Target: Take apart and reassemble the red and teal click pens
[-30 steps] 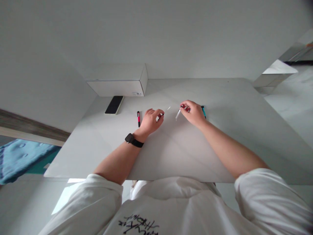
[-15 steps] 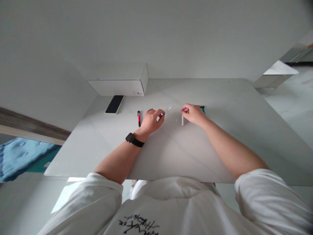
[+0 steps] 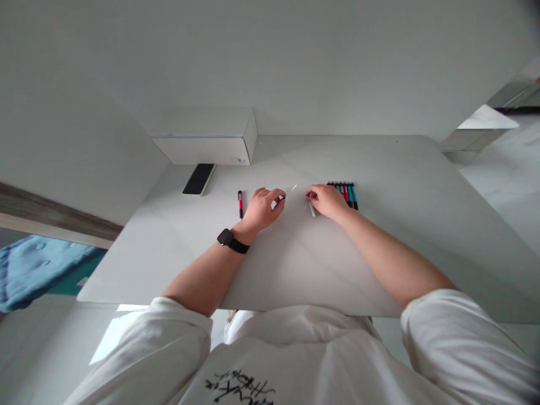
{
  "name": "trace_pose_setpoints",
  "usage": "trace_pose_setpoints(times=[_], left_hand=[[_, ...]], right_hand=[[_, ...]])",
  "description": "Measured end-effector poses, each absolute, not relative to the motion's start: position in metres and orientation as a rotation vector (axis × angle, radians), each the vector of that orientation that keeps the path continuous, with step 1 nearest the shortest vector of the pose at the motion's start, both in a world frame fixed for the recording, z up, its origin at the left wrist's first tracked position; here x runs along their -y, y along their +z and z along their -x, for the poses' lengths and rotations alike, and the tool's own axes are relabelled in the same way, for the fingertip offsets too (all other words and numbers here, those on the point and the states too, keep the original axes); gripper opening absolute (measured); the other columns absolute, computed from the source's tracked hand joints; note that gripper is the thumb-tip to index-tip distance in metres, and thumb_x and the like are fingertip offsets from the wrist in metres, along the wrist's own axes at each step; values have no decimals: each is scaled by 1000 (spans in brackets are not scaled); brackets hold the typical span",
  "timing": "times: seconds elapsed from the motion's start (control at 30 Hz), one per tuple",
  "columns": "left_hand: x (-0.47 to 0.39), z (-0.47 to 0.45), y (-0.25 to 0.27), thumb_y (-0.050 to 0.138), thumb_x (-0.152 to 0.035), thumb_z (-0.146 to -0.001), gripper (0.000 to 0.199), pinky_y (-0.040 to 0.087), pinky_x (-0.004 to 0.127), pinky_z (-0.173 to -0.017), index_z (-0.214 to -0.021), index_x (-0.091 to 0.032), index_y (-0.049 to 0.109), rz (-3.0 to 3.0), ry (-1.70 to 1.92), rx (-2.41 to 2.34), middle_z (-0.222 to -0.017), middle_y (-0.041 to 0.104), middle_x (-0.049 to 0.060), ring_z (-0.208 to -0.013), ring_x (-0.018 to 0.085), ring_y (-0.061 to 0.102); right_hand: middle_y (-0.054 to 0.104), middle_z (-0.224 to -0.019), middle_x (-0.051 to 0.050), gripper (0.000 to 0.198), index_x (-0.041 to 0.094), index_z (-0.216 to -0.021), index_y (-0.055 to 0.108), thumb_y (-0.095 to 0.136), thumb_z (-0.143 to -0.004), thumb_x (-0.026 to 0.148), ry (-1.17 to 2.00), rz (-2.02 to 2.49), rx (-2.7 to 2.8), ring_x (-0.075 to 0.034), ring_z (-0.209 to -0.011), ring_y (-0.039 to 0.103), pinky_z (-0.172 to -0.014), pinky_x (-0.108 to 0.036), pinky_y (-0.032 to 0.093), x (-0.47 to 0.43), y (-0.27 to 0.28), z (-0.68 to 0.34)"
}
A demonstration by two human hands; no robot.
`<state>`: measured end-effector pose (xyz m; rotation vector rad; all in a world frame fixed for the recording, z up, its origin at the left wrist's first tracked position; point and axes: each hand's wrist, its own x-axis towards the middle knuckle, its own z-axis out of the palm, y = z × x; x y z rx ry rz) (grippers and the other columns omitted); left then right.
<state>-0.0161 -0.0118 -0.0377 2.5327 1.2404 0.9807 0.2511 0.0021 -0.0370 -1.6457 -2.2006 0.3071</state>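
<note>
My left hand (image 3: pixel 260 209) rests on the table with its fingers curled round a slim dark-tipped piece (image 3: pixel 278 203), mostly hidden, its kind unclear. My right hand (image 3: pixel 328 199) is closed in a pinch near the table's middle. From under its fingertips a short whitish tube (image 3: pixel 311 210) slants down toward me. Between the hands lies a thin pale sliver (image 3: pixel 294 187). Left of my left hand is a red and black pen (image 3: pixel 240 205). Beyond my right hand several pens (image 3: pixel 350 194), red, teal and black, lie side by side, partly covered by that hand.
A long white box (image 3: pixel 202 151) stands against the wall at the back left of the white table (image 3: pixel 287 270). In front of it lies a phone (image 3: pixel 198 179). A blue cushion (image 3: pixel 42 267) is off the table's left side.
My right hand has shifted slightly left, uncovering more of the row of pens. The whitish tube, upright in the picture before, now slants. My left hand is nearly still.
</note>
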Motion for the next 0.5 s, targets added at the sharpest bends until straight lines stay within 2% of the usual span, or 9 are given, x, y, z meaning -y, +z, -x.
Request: trace_pose_setpoints(times=[0.17,0.3,0.4,0.5], left_hand=[[10,16,-39,59,-22,-98,17,50,42,-95,-110,-24,72,-2519,1006,-1202,-98,77,5,-93,23,69],[9,16,-39,60,-22,-98,16,50,42,-96,-109,-24,72,-2522,1015,-1187,-100,78,5,-94,23,69],[9,17,-39,60,-23,-99,16,49,42,-97,-109,-24,73,-2528,1016,-1188,-101,78,5,-93,23,69],[9,17,-38,60,-24,-100,15,49,42,-97,-108,-25,73,-2533,1005,-1190,-101,78,5,-93,23,69]], right_hand=[[76,-100,-7,12,24,-101,78,67,-97,29,265,1603,2172,-23,-93,69,-85,-33,49,-2,-37,-253],[76,-103,-8,16,22,-100,77,61,-99,24,273,1506,2104,-23,-97,69,-88,-33,49,1,-35,-253],[75,-106,-8,17,23,-103,76,60,-98,24,357,1391,2043,-22,-99,69,-89,-32,50,5,-31,-251],[75,-107,-7,15,24,-106,75,64,-96,28,495,1348,2015,-20,-90,69,-85,-32,52,10,-27,-248]])
